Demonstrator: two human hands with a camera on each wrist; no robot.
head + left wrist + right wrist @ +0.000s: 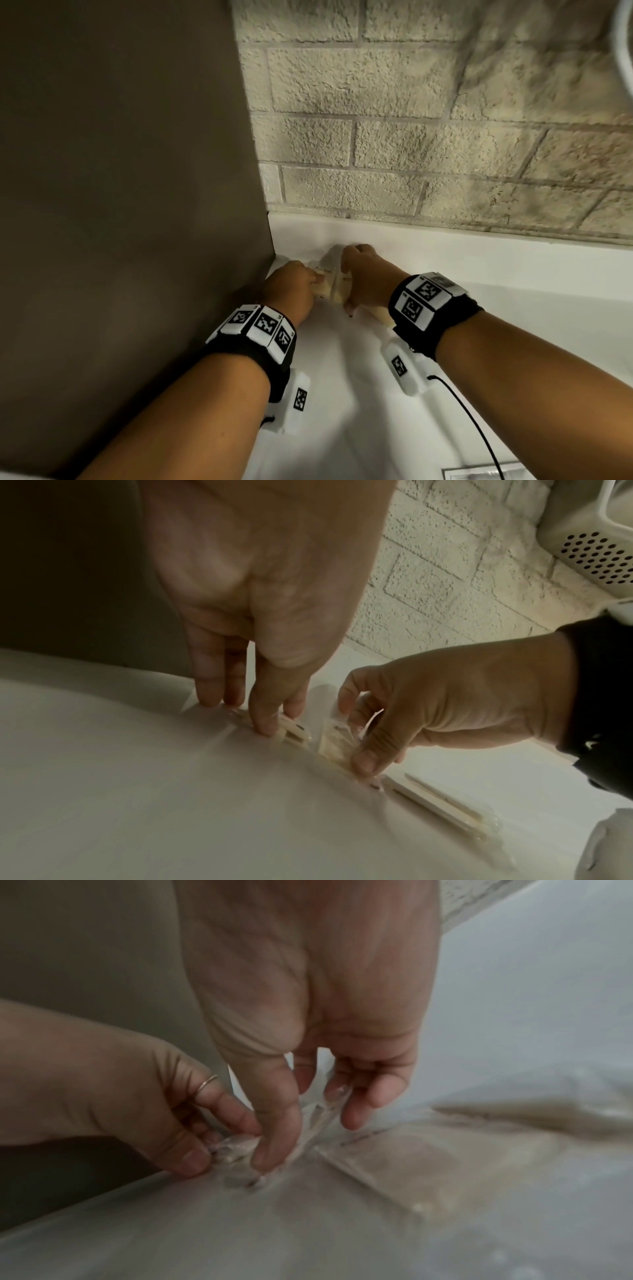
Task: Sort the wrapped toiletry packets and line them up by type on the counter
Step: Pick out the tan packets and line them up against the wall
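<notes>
Both hands work in the far left corner of the white counter [342, 404]. My left hand [298, 284] pinches the crinkled end of a clear-wrapped packet [236, 1146] between thumb and fingers, low on the counter. My right hand [359, 274] pinches a second clear-wrapped beige packet [334, 739] between thumb and fingertips, right beside the first. A flat beige packet [411, 1164] lies just right of the right hand. Long slim wrapped packets [441, 804] lie side by side under the right wrist. The hands hide most of the held packets in the head view.
A brown side panel [137, 171] closes the counter on the left, and a rough brick wall [411, 137] stands behind it. A white perforated fixture [599, 550] hangs at the upper right. Another clear packet [479, 474] lies at the counter's near edge.
</notes>
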